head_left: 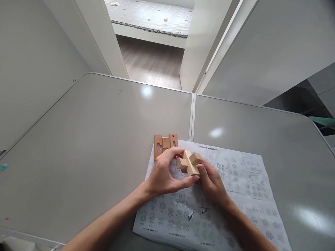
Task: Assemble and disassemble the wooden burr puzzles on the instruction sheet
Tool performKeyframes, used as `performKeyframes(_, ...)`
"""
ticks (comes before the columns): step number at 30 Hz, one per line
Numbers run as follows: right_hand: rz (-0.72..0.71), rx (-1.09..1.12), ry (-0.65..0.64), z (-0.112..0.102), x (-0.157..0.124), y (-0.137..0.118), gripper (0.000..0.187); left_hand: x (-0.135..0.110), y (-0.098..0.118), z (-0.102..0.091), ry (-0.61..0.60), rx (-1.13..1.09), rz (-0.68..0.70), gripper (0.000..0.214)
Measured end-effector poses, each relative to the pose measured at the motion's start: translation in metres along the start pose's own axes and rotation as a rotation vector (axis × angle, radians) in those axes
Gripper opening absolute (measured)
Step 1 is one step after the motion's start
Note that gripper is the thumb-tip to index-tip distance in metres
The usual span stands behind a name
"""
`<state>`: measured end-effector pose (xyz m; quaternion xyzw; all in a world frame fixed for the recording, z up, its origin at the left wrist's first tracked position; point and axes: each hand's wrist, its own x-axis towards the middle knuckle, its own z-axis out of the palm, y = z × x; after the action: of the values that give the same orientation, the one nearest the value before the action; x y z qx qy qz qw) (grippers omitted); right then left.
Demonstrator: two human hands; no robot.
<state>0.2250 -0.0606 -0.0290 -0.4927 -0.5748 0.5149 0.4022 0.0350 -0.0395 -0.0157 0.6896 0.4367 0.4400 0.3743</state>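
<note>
Head view: left hand (163,174) and right hand (211,181) pinch the seemingly half-joined wooden puzzle (188,162), spare pieces (164,144) at eleven o'clock; slackening could scatter it.

wooden cross puzzle (188,162): pale bare wood, smooth, matt. loose wooden pieces (164,144): darker orange-brown wood, smooth, small black numbers on top. paper sheet (235,195): thin white paper, matt, grey printed drawings, few creases. table (91,139): grey, hard, smooth, bit shiny, light spots show on it. walls (34,59): plain grey, matt. floor (154,62): dark wood look.
</note>
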Motion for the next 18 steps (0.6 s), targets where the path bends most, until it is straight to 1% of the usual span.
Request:
performKeyframes(2,-0.003,0.001,0.006,0.0,0.0001,-0.0006,0.053,-0.0001,0.0008,0.0,-0.001,-0.01,-0.011,0.05)
performKeyframes(8,-0.011,0.024,-0.002,-0.0003,0.0002,0.0005,0.053,-0.001,-0.0005,0.0012,0.031,-0.034,0.038,0.05)
performKeyframes(18,-0.004,0.002,-0.023,0.0006,-0.0012,-0.0022,0.056,-0.0025,-0.0052,0.0026,0.08,0.002,0.119,0.051)
